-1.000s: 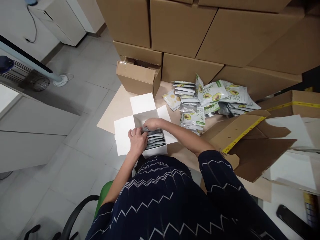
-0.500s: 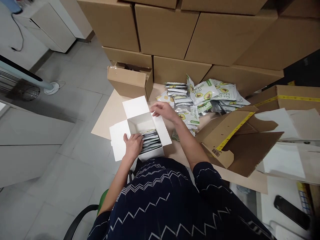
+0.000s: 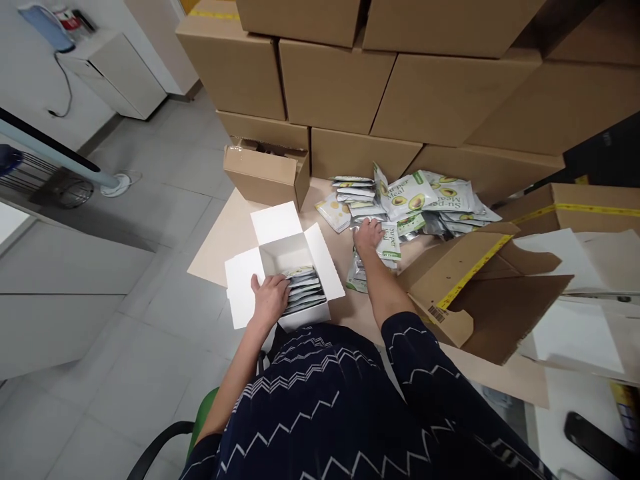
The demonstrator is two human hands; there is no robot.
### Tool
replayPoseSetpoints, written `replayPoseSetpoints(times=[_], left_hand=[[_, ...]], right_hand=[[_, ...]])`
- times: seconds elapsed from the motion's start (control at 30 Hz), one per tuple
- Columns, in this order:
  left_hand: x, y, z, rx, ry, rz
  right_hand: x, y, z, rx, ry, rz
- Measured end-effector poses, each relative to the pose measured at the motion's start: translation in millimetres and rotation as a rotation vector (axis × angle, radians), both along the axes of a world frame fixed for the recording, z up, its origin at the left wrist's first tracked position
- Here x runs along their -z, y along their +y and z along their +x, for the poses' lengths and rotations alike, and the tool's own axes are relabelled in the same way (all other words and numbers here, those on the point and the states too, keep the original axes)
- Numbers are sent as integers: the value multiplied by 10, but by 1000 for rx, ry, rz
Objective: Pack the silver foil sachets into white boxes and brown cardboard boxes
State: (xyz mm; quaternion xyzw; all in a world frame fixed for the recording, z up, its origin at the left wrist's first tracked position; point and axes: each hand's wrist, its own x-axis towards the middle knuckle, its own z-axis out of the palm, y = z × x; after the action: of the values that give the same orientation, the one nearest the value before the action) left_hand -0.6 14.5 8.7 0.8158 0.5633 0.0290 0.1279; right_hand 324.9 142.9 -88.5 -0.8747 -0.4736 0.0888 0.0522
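Note:
A white carton [image 3: 303,322] stands open in front of me with its flaps folded out. A row of flat pouches [image 3: 304,291] fills its near part, and its far part shows bare inner wall. My left hand [image 3: 271,297] lies over the carton's left edge, fingers reaching to the pouches and thumb apart on the flap; it is open. To the right, my right hand [image 3: 369,235] rests on a pile of avocado-print "Super Meal" pouches [image 3: 389,241]. Its fingers are spread on top of the pouches, though the fingertips are partly hidden.
More pouches [image 3: 413,193] lie stacked at the back. A small brown box [image 3: 261,175] stands behind the carton, against a wall of large cardboard boxes [image 3: 335,87]. An opened cardboard box [image 3: 493,293] with yellow tape lies on the right, and a phone [image 3: 600,443] lies beyond it.
My right hand has moved right, from beside the carton's right flap onto the pouch pile. My left hand stays at the carton's left edge. The view has tilted slightly up.

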Motion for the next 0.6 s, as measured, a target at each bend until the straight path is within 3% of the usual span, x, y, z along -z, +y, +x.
replayPoseSetpoints(times=[0.2, 0.37, 0.5, 0.6], left_hand=[[2, -5, -9, 5, -9, 3], [26, -3, -19, 13, -9, 6], [41, -5, -26, 17, -8, 11], [28, -7, -22, 17, -2, 7]], right_hand=[[-21, -74, -5, -8, 45, 29], [-25, -290, -102, -129, 92, 77], [10, -513, -265, -218, 321, 206], [66, -641, -411, -143, 542, 327]])
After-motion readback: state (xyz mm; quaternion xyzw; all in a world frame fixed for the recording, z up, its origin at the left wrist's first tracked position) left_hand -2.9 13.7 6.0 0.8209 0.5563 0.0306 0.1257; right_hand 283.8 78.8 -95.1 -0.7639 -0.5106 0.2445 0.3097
